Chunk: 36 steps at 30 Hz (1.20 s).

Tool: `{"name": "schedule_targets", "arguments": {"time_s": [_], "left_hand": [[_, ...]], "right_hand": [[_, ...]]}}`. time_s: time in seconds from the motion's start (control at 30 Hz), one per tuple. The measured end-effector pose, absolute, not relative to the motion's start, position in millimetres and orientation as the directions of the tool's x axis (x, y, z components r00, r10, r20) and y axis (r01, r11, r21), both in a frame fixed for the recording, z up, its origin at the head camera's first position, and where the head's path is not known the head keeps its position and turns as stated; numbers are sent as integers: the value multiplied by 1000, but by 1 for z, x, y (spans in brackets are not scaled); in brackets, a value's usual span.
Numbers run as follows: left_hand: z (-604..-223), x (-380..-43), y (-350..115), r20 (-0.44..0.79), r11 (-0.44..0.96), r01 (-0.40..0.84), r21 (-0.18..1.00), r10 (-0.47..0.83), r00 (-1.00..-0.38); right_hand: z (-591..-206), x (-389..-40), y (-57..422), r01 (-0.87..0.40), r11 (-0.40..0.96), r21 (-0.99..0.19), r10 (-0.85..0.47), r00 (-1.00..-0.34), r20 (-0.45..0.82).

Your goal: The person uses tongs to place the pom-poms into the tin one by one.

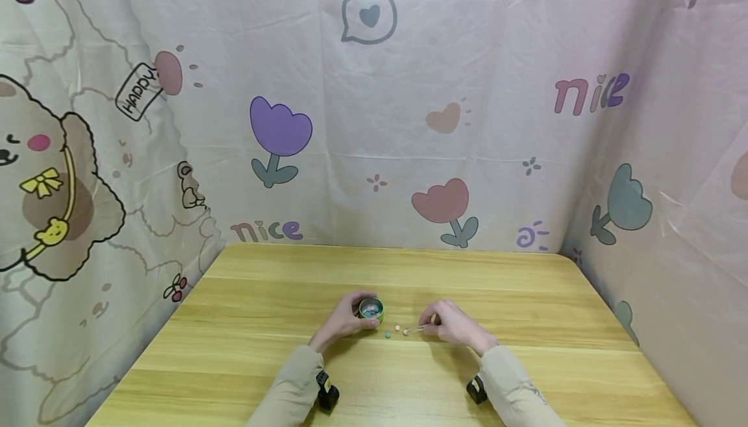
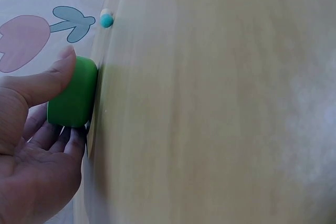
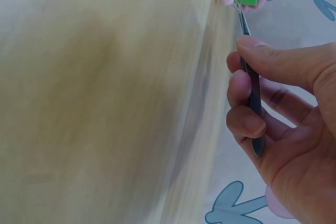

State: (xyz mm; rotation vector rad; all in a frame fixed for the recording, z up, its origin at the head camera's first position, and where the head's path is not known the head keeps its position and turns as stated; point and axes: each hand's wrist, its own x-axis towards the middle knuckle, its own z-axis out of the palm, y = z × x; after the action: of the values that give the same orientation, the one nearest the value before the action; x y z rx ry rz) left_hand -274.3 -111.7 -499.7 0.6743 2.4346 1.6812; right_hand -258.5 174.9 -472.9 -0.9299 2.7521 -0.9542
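My left hand (image 1: 345, 318) grips a small green tin (image 2: 73, 95) that stands open-topped on the table, the thumb on one side and the fingers round the other. Small pale and teal pieces lie inside the tin in the head view. In my right hand (image 1: 454, 325) is a pair of metal tweezers (image 3: 255, 93), pinched between thumb and fingers and pointing left. The bent tips are right at a pink bead (image 1: 406, 332). Beside it on the table lie a white bead (image 1: 397, 328) and a teal bead (image 1: 388, 335), between the tweezers and the tin.
The wooden table (image 1: 280, 271) runs back to a printed cloth backdrop (image 1: 374, 89), with cloth on the left and right as well. Black wrist cameras, left (image 1: 327, 393) and right (image 1: 476, 389), are strapped at the beige sleeves.
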Motion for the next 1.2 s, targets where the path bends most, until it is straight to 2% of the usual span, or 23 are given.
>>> {"name": "schedule_targets", "arguments": {"time_s": [0.23,0.8,1.2], "left_hand": [[-498,-273,-112,168,269,303,914,428,-888],[-497,-272,-113,171,262,306,915,436,-883],[-497,-271,-112,157,275,290,916,420,-894]], "right_hand": [[-473,-258,176,-498,609,-618,-556,-823,116],[-470,-259,175,-535,560,-632,-559,-808,189],[-467,-256,171,-509,581,-635,-513,-835,199]]}}
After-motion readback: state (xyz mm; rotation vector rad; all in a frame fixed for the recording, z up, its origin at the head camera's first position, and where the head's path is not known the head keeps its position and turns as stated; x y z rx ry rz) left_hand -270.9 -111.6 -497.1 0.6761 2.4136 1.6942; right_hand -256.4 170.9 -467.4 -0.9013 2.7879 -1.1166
